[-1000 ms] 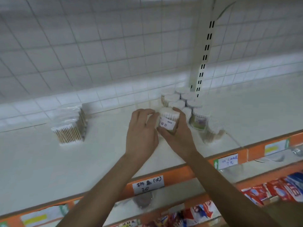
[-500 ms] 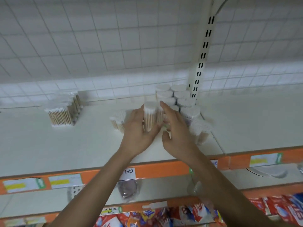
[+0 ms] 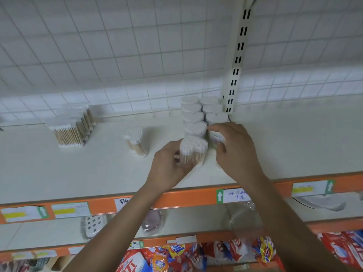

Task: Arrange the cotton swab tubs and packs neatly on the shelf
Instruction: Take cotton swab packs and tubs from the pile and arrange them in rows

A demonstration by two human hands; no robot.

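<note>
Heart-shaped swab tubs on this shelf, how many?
10. Five in the left column, the front tub gripped by the left hand; four in the right column, the labelled tub held by the right hand; one lone tub further left. That hand may hide more.

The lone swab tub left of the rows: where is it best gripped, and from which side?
Probably grip the lone tub by its clear side walls below the white top, coming from the front: it stands apart on the shelf, so both flanks look free.
</note>
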